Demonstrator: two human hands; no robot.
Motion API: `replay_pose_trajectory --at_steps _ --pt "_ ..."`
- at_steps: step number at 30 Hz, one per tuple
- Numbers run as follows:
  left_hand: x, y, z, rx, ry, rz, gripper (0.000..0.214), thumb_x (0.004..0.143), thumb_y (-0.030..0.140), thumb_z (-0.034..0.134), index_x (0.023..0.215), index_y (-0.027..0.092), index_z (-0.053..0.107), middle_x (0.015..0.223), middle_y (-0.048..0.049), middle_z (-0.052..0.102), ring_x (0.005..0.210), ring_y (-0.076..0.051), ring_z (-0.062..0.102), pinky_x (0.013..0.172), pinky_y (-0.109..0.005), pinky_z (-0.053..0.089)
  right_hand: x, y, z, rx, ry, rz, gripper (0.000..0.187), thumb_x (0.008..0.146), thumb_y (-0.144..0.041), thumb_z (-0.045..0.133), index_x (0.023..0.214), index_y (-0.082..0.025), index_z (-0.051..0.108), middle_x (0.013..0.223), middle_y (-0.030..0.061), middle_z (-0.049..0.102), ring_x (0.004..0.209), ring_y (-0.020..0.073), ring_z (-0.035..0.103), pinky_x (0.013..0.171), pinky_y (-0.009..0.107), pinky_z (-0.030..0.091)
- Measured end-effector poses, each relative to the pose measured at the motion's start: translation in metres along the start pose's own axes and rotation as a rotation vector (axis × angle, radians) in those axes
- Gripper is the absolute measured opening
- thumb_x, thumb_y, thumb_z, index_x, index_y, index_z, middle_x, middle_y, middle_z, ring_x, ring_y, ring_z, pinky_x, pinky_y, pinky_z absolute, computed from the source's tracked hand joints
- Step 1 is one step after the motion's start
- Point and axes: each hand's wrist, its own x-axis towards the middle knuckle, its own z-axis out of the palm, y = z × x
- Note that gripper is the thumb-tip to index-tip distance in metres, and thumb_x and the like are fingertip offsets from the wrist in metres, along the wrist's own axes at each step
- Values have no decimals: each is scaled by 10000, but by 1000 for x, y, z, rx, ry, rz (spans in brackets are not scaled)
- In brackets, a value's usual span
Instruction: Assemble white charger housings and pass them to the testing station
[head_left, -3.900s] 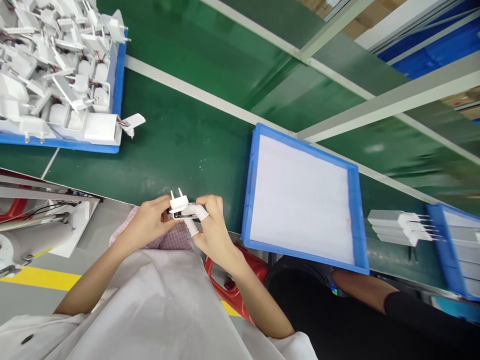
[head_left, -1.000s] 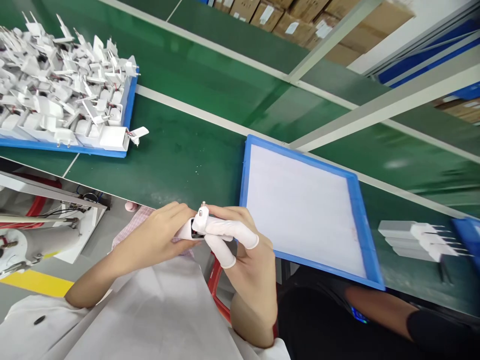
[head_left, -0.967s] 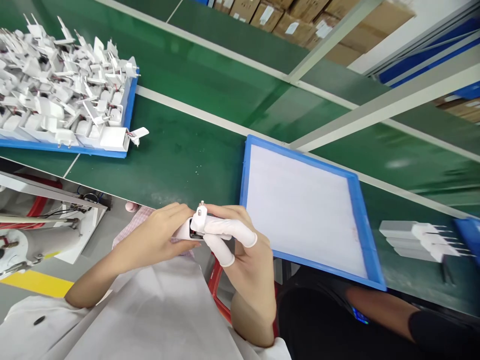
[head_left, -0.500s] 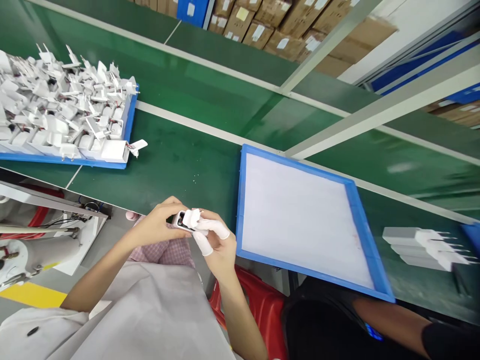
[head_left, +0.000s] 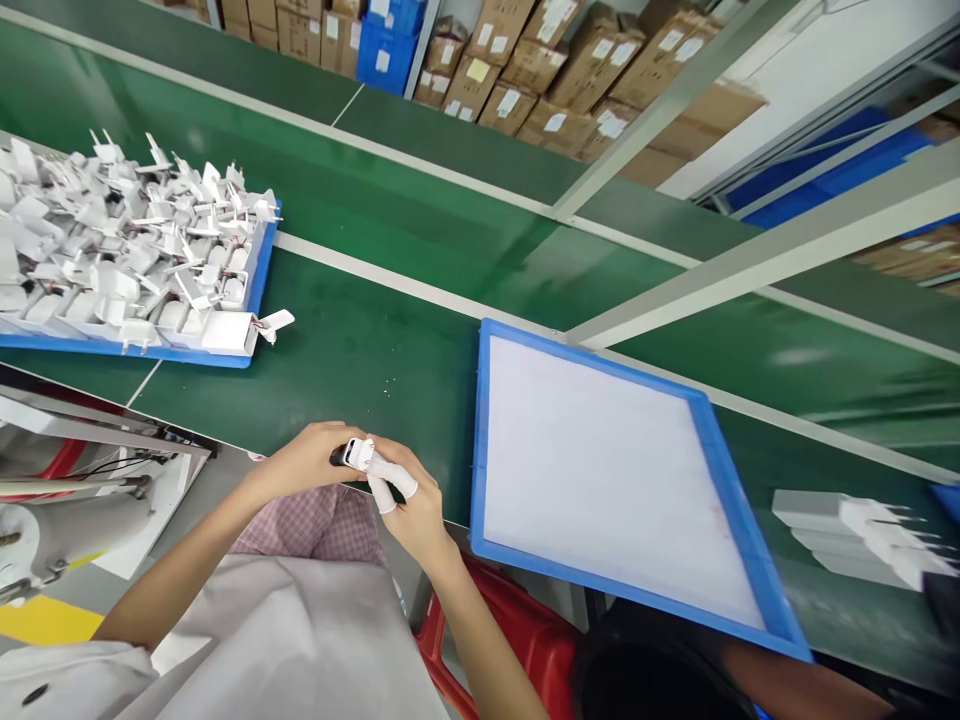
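Note:
Over the table's front edge, my left hand (head_left: 311,462) and my right hand (head_left: 418,505) are closed together on one small white power adapter (head_left: 358,453). My left fingers grip it from the left side. White finger cots cover the thumb and forefinger of my right hand, which press on its plug end from the right. A dark spot shows beside the adapter at my left fingertips; I cannot tell what it is. Most of the adapter's body is hidden by my fingers. At the left, many similar white adapters with loose plug parts (head_left: 142,250) fill a blue-rimmed tray (head_left: 262,275).
Right of my hands lies a blue tray with a white bottom (head_left: 600,480). Several finished-looking white adapters (head_left: 862,535) stand at the far right. A slanting metal post (head_left: 750,260) rises behind the tray. A red stool (head_left: 517,620) and another person's dark clothing (head_left: 652,670) are below.
Both hands have drawn closer together around the adapter, and its dark opening is now mostly covered. The view has tilted up slightly, so the table sits lower.

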Motion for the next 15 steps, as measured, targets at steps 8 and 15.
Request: replay_pose_trajectory --at_steps 8,15 --pt "1 4 -3 18 -17 -39 58 839 234 605 823 179 599 740 35 581 629 -115 470 590 -248 312 4 -3 -4 -103 -103 -30 511 934 -65 492 1405 -260 451 1256 121 638 1183 252 603 934 448 572" --pt "4 -1 -29 -690 -489 -225 557 926 569 475 1351 210 503 1066 -101 668 728 -161 667 657 -268 514 3 -2 -10 -193 -205 -47 367 905 -75 486 1220 -236 583 1257 106 646 1262 293 540 1000 546 492"
